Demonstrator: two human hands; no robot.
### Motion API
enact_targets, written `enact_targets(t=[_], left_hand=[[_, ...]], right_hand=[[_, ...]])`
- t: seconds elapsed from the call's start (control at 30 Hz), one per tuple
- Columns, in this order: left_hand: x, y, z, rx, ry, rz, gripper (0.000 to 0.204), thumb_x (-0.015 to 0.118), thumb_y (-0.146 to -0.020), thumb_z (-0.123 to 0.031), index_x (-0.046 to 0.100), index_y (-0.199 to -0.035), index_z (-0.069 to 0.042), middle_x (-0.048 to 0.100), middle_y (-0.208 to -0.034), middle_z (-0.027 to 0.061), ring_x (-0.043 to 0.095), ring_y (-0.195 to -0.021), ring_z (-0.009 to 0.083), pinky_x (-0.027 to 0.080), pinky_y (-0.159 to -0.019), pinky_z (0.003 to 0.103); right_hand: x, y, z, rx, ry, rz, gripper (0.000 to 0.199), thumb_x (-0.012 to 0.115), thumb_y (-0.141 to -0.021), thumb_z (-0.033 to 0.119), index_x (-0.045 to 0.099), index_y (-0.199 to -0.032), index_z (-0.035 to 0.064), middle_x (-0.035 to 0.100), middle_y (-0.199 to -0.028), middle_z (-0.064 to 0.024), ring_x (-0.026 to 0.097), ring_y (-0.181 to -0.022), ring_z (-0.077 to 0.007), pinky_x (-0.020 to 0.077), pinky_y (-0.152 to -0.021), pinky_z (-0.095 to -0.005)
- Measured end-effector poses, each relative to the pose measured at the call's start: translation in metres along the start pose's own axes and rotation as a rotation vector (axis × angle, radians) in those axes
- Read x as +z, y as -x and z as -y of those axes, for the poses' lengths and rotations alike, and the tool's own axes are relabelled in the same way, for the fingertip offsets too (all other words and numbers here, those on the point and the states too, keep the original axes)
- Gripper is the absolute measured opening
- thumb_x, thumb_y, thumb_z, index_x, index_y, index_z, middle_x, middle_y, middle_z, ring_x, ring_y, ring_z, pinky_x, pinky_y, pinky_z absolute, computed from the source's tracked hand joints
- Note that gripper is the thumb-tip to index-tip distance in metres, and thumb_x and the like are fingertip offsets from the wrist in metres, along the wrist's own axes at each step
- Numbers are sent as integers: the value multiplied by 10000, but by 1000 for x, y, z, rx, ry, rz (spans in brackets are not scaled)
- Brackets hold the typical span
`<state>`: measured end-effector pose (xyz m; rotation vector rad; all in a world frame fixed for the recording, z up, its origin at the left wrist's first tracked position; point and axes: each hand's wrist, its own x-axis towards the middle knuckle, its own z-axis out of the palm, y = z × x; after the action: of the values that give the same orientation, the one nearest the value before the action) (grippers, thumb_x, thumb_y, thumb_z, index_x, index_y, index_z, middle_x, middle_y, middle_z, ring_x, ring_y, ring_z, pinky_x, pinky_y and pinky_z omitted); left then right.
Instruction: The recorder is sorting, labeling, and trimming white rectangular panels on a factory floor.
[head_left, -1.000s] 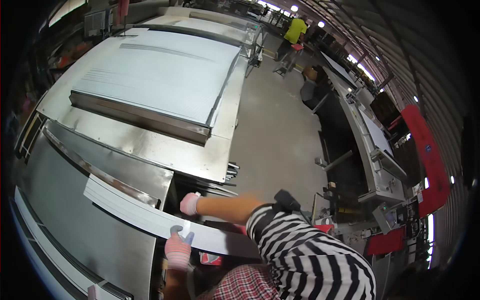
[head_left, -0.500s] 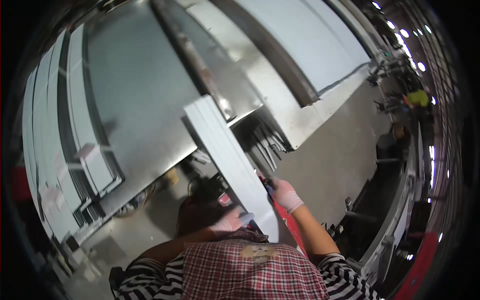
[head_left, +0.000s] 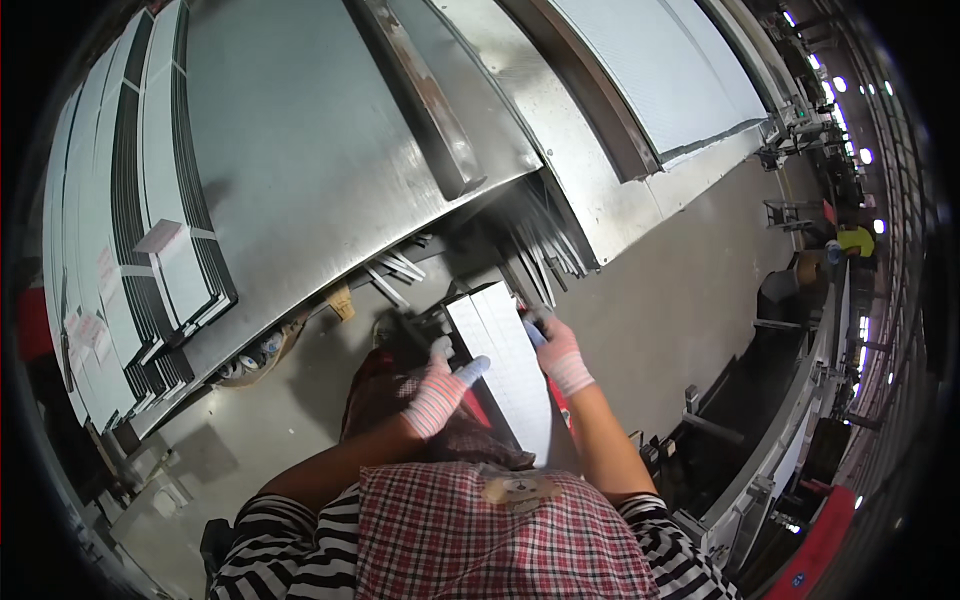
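Observation:
Close in front of my body lies a long white bundle of flat strips, with its far end below the metal table's edge and its near end hidden by my apron. My left hand, in a striped glove with bluish fingertips, grips its left side with the thumb along the top edge. On the opposite side my right hand, gloved alike, closes round the edge; some of its fingers are hidden behind the strips. Something red shows beneath the bundle.
A large metal table stands ahead, bearing banded stacks of white strips at left. A rusty bar lies across it. Loose thin strips poke out below. White sheeting covers the far right; a dark conveyor stands at right.
The white bundle has come back toward me, its far end dropping from over the table edge to below it. My left hand has moved forward along its side; my right hand has shifted slightly forward.

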<state>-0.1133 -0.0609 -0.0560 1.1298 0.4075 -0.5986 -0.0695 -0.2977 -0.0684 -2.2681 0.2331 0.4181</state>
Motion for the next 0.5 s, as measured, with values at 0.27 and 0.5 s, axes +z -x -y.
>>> enact_targets(t=[0.27,0.5], left_hand=[[-20,13,-2,269,-270,-76,489,726,-898,-136,386,-1244,-70,586,-1035,50,566,-929,132,503,-788,272],[-2,11,-75,289,-52,255,263,770,-827,-46,567,-995,-49,608,-854,18,590,-790,107,525,-711,269]], right_hand=[[-83,-6,99,-168,-5,19,417,561,-863,-66,568,-1259,61,683,-1011,-177,677,-922,-318,528,-803,-394],[-73,28,223,-632,750,736,450,501,-906,98,443,-1352,115,628,-804,-162,633,-663,-348,511,-607,-444]])
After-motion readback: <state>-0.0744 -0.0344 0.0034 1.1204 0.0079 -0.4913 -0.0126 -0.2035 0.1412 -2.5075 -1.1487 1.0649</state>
